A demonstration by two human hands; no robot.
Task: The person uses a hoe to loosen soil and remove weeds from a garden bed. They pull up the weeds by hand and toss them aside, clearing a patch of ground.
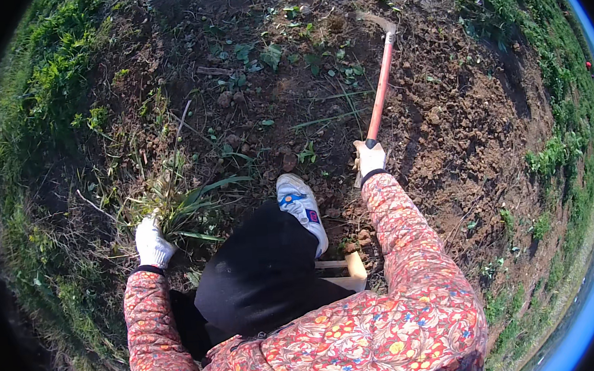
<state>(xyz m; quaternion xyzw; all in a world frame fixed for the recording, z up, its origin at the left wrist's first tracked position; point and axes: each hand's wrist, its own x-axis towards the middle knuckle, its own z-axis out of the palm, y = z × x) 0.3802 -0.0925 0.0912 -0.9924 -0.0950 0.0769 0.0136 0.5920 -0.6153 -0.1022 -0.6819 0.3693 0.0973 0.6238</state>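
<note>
My right hand [370, 158], in a white work glove, is closed around the butt end of a sickle-like hand tool [381, 87]. Its orange-red handle points away from me, and a metal collar joins it to a curved, soil-coloured blade that bends left over the ground. On the other side, my left hand [153, 243], also gloved in white, grips a clump of uprooted-looking weeds [165, 209] with long green blades and dry stalks. The fingertips are partly hidden by the weeds. Whether the roots still sit in soil cannot be seen.
My white sneaker [299, 211] stands on the soil between both hands. Beside my leg shows part of a small wooden stool [355, 265]. Dense green weeds [66, 73] border the left side. Loose crumbly soil [438, 117] spreads at right, and cut leaves [271, 55] lie ahead.
</note>
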